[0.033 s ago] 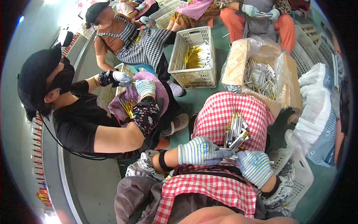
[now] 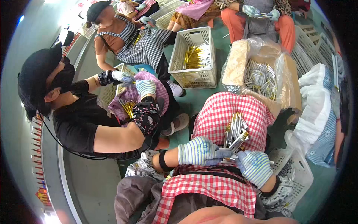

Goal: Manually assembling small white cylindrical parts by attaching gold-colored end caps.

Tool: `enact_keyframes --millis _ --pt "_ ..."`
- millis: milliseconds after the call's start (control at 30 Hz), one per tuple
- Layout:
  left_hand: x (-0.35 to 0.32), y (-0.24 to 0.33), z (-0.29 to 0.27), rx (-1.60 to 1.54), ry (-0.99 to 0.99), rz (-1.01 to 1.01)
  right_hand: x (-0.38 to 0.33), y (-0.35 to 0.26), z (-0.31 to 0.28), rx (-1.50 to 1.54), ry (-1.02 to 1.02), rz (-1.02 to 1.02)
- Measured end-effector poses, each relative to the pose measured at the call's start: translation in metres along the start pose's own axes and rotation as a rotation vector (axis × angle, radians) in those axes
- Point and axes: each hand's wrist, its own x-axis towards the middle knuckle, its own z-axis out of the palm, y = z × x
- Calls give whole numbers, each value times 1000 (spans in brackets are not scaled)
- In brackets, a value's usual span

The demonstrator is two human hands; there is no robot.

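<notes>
Both my hands wear striped knit gloves with bluish fingertips and meet low over my lap. My left hand (image 2: 203, 151) is closed, its fingers pinching one end of a slim silver tube (image 2: 229, 159). Around the other end my right hand (image 2: 255, 168) is closed; a short pale end shows past its far side. Most of the tube is hidden by the gloves. Just beyond the hands, a loose bundle of silver and gold pen-like tubes (image 2: 235, 128) lies on the red-and-white checked apron (image 2: 214, 112) spread over my knees.
A plastic-lined cardboard box (image 2: 236, 65) of similar tubes stands beyond my knees. Left of it is a pale crate (image 2: 192, 78) with gold and silver pieces. A white basket (image 2: 304, 177) sits by my right forearm. A co-worker in black (image 2: 80, 123) sits close on my left; others sit farther off.
</notes>
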Motion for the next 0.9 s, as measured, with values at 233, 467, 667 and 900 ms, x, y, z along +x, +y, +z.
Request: enact_keyframes --millis 233,467,667,900 --pt "-3 -1 3 -81 159 40 -3 -5 2 60 -3 27" --pt "-1 0 5 -14 125 53 -3 -9 -1 27 9 20" --pt "1 -2 10 74 119 72 -3 -7 12 21 23 11" --pt "0 -1 26 254 85 197 -1 -11 22 374 -214 123"
